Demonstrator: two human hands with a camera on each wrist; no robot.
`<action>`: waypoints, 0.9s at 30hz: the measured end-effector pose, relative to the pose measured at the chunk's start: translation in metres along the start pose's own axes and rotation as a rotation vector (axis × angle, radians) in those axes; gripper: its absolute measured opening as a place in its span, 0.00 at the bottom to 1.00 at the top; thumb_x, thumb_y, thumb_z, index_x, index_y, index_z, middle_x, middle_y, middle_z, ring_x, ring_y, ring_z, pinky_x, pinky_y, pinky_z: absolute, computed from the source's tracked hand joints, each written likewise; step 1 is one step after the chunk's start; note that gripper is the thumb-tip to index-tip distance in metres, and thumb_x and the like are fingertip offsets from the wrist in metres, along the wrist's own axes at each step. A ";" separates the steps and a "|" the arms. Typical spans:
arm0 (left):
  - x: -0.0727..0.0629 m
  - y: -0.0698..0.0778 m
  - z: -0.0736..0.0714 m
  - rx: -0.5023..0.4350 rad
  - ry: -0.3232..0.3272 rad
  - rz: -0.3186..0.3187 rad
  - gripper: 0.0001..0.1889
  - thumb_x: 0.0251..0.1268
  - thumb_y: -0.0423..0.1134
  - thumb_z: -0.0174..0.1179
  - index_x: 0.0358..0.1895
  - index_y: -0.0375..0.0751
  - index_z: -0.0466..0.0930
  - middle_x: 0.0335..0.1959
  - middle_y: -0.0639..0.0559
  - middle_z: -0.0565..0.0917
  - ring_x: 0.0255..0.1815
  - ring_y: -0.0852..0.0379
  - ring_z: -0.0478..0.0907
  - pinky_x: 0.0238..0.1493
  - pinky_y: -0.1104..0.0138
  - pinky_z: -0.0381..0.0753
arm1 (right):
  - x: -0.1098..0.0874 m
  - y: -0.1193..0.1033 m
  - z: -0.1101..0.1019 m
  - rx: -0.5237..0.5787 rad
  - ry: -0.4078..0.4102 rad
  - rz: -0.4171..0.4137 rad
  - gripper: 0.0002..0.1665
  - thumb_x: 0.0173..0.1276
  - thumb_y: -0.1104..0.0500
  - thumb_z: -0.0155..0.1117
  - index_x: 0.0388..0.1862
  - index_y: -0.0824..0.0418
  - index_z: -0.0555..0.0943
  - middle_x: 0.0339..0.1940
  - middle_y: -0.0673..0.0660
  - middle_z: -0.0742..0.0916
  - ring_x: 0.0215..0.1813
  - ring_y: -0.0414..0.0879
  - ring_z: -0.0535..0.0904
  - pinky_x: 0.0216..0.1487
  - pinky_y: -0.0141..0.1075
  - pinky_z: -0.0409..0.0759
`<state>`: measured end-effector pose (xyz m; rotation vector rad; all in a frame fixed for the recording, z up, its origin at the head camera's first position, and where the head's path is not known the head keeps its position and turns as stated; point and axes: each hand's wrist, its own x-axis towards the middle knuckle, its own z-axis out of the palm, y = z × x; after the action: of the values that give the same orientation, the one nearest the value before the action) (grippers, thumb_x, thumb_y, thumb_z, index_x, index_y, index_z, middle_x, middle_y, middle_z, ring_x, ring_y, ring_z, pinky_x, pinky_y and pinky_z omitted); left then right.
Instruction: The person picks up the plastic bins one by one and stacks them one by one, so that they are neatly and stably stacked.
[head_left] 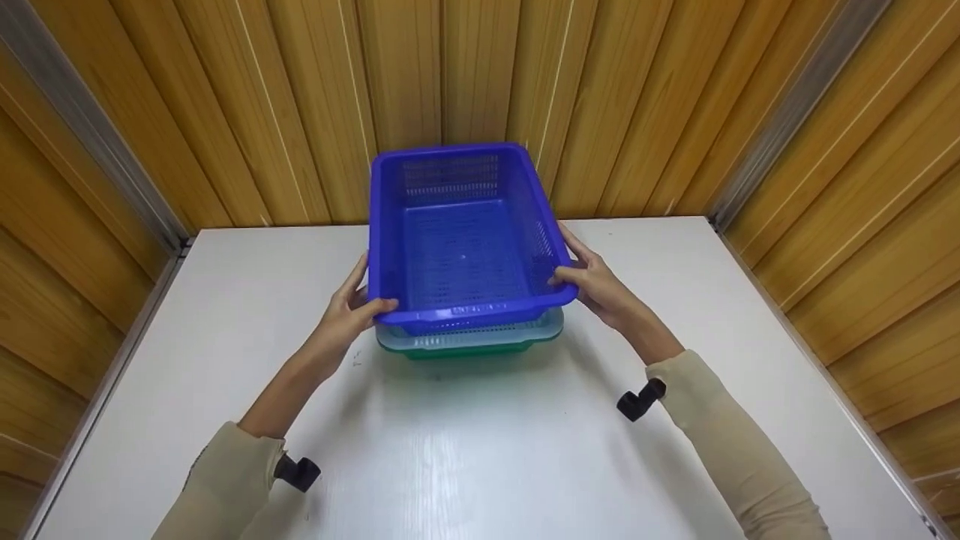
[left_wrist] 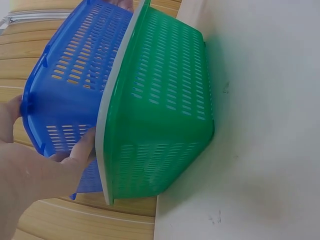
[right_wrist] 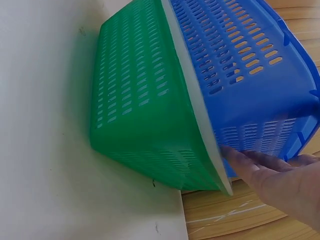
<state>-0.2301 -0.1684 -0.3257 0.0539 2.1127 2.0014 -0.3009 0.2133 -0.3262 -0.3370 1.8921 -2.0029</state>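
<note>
Both hands grip a blue plastic basket by its near corners. My left hand has its thumb over the rim at the near left corner, fingers along the outer wall. At the near right corner, my right hand holds the rim the same way. The blue basket is empty and its lower part sits inside a pale grey-rimmed basket, which is nested in a green basket. In the left wrist view the green basket stands on the table, and the blue one rises well above the pale rim.
The white table carries the stack near its back edge. Wood-patterned panel walls rise behind and on both sides, with metal strips at the corners. A black camera mount sits on the left sleeve, another on the right.
</note>
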 end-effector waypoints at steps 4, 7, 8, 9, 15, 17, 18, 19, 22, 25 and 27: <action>0.000 -0.002 0.001 0.013 0.000 -0.002 0.49 0.72 0.39 0.60 0.84 0.61 0.33 0.85 0.44 0.50 0.85 0.43 0.51 0.83 0.45 0.49 | 0.000 0.005 -0.001 -0.001 -0.005 0.002 0.57 0.65 0.70 0.55 0.86 0.40 0.44 0.86 0.61 0.54 0.82 0.62 0.58 0.77 0.52 0.68; -0.001 -0.004 0.001 0.027 0.015 -0.003 0.49 0.72 0.40 0.60 0.85 0.61 0.34 0.85 0.44 0.50 0.86 0.42 0.48 0.83 0.43 0.45 | 0.000 0.008 0.000 -0.012 -0.013 -0.001 0.58 0.65 0.70 0.57 0.86 0.40 0.44 0.86 0.60 0.53 0.84 0.62 0.55 0.79 0.55 0.62; -0.002 -0.005 0.000 0.027 0.018 -0.001 0.49 0.72 0.40 0.60 0.85 0.61 0.34 0.85 0.44 0.50 0.86 0.42 0.48 0.83 0.42 0.44 | 0.000 0.009 0.001 -0.021 -0.014 -0.001 0.58 0.64 0.70 0.58 0.86 0.40 0.45 0.86 0.59 0.53 0.84 0.61 0.54 0.80 0.55 0.61; -0.003 -0.006 -0.001 0.027 0.022 0.003 0.49 0.72 0.40 0.60 0.85 0.61 0.35 0.85 0.44 0.50 0.86 0.41 0.47 0.83 0.42 0.44 | 0.000 0.011 0.001 -0.034 -0.017 -0.001 0.58 0.64 0.69 0.59 0.86 0.40 0.45 0.87 0.58 0.53 0.85 0.60 0.52 0.81 0.55 0.59; -0.004 -0.012 -0.003 0.011 0.038 0.040 0.47 0.71 0.37 0.60 0.85 0.60 0.39 0.85 0.45 0.48 0.85 0.36 0.48 0.83 0.40 0.45 | 0.002 0.018 0.001 -0.110 -0.028 0.001 0.59 0.65 0.66 0.62 0.86 0.43 0.42 0.88 0.52 0.49 0.88 0.54 0.42 0.85 0.54 0.45; -0.003 -0.014 -0.002 0.015 0.042 0.049 0.48 0.70 0.37 0.61 0.85 0.60 0.40 0.85 0.46 0.48 0.84 0.36 0.49 0.83 0.41 0.45 | 0.002 0.020 -0.001 -0.110 -0.036 0.001 0.59 0.65 0.66 0.62 0.86 0.43 0.41 0.88 0.52 0.47 0.88 0.53 0.41 0.85 0.53 0.44; -0.002 -0.015 -0.001 0.015 0.044 0.054 0.48 0.70 0.37 0.61 0.85 0.59 0.41 0.85 0.46 0.49 0.84 0.36 0.50 0.83 0.41 0.46 | 0.002 0.022 -0.002 -0.105 -0.040 0.002 0.59 0.65 0.66 0.62 0.86 0.43 0.41 0.88 0.52 0.47 0.88 0.53 0.41 0.85 0.53 0.44; -0.001 -0.016 -0.001 0.018 0.046 0.056 0.48 0.69 0.37 0.61 0.85 0.59 0.41 0.85 0.46 0.49 0.84 0.36 0.50 0.83 0.41 0.46 | 0.002 0.023 -0.003 -0.097 -0.045 0.004 0.59 0.66 0.66 0.62 0.86 0.43 0.40 0.88 0.51 0.47 0.88 0.53 0.41 0.85 0.53 0.45; 0.000 -0.019 -0.001 0.024 0.038 0.047 0.49 0.68 0.37 0.62 0.85 0.60 0.41 0.86 0.47 0.47 0.84 0.36 0.50 0.83 0.41 0.46 | 0.002 0.027 -0.004 -0.070 -0.057 0.008 0.60 0.66 0.67 0.62 0.86 0.43 0.40 0.88 0.52 0.47 0.87 0.55 0.43 0.84 0.53 0.49; 0.001 -0.023 -0.001 0.032 0.032 0.034 0.50 0.67 0.37 0.62 0.85 0.60 0.40 0.86 0.47 0.45 0.84 0.36 0.48 0.83 0.42 0.44 | 0.001 0.031 -0.005 -0.049 -0.059 0.017 0.60 0.65 0.68 0.61 0.86 0.42 0.40 0.88 0.53 0.47 0.87 0.57 0.45 0.83 0.55 0.53; 0.001 -0.026 -0.002 0.046 0.032 0.036 0.50 0.66 0.37 0.62 0.85 0.60 0.40 0.86 0.47 0.44 0.86 0.39 0.43 0.84 0.43 0.42 | 0.002 0.035 -0.006 -0.039 -0.054 0.026 0.60 0.65 0.68 0.61 0.86 0.42 0.40 0.88 0.55 0.47 0.87 0.58 0.45 0.82 0.56 0.56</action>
<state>-0.2283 -0.1714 -0.3519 0.0687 2.1928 1.9872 -0.3012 0.2168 -0.3614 -0.3716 1.8946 -1.9231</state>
